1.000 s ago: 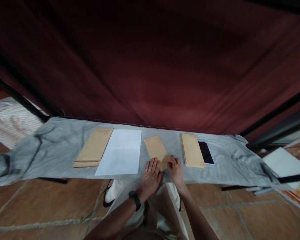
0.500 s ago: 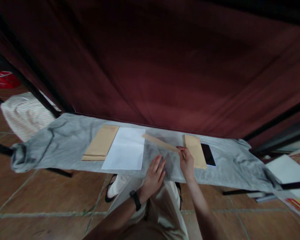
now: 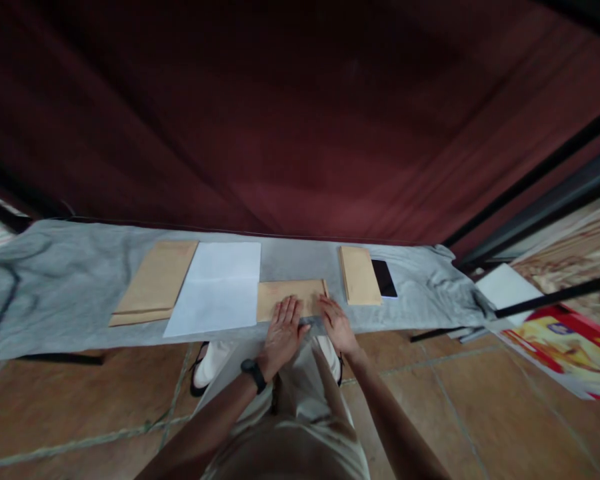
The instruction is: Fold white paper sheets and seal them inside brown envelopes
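Neither hand has hold of anything: the left hand [image 3: 283,333] lies palm down with its fingers stretched out over the near edge of the brown envelope [image 3: 290,297], and the right hand [image 3: 336,325] lies just as flat, its fingertips at the envelope's near right corner. At the far left the grey cloth [image 3: 55,287] is loose and wrinkled, so a sideways push through the palms could drag it and carry everything on it along. Next come a stack of brown envelopes [image 3: 153,283] and, just beside it, a white sheet [image 3: 217,287]. The sheet's right edge meets the envelope's left end, and which lies on top I cannot tell, so a slide to the left would likely buckle or shift the sheet. The envelope itself lies crosswise near the table's front edge, held only by downward pressure, and uneven pressure could send it off onto the tiled floor [image 3: 480,413]. To the right, a second stack [image 3: 359,283] and a phone [image 3: 384,278] sit close enough for a careless right hand to nudge them.
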Demonstrator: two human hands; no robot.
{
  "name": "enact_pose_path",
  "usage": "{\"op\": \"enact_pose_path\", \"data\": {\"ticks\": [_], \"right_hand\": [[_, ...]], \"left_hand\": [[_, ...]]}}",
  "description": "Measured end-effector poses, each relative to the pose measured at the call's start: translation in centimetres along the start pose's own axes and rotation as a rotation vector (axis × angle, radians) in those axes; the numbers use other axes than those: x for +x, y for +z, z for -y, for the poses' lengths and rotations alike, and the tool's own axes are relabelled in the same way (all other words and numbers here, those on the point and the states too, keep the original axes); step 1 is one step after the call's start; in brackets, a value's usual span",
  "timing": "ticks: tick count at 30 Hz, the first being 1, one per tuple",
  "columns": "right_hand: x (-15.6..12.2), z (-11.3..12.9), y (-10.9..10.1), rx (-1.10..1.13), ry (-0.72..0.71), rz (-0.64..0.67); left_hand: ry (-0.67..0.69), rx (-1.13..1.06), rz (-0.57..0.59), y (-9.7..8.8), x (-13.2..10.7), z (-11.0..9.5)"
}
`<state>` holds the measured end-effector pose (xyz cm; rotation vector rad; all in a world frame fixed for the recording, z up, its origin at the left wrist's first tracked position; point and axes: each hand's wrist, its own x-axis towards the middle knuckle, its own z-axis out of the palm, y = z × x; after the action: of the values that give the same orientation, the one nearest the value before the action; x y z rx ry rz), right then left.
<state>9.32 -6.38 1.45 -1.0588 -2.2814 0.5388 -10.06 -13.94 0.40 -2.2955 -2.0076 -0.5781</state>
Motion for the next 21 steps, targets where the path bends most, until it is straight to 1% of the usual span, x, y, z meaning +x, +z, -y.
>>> {"op": "enact_pose_path", "data": {"ticks": [3, 5, 9, 12, 16, 21], "right_hand": [[0.9, 0.0, 0.8, -0.091, 0.117, -0.084], [1.2, -0.2, 1.5, -0.168, 0.154, -0.102], [1.2, -0.5, 2.7, -0.318, 0.081, -0.023], [1.1, -0.6, 2.9, -0.384, 0.06, 0.025], [1.7, -0.7, 2.5, -0.397, 0.094, 0.09], [3.3, -0.1, 2.8, -0.443, 0.149, 0.158]], "left_hand": [[0.005, 0.029, 0.02, 0.0, 0.0, 0.0], [0.012, 0.033, 0.03, -0.2, 0.0, 0.1], [-0.011, 0.026, 0.055, -0.4, 0.3, -0.1], [-0.024, 0.003, 0.08, -0.1, 1.3, -0.5], [0.0, -0.026, 0.111, 0.7, 3.0, -1.1], [0.03, -0.024, 0.082, 1.3, 4.0, -1.4]]}}
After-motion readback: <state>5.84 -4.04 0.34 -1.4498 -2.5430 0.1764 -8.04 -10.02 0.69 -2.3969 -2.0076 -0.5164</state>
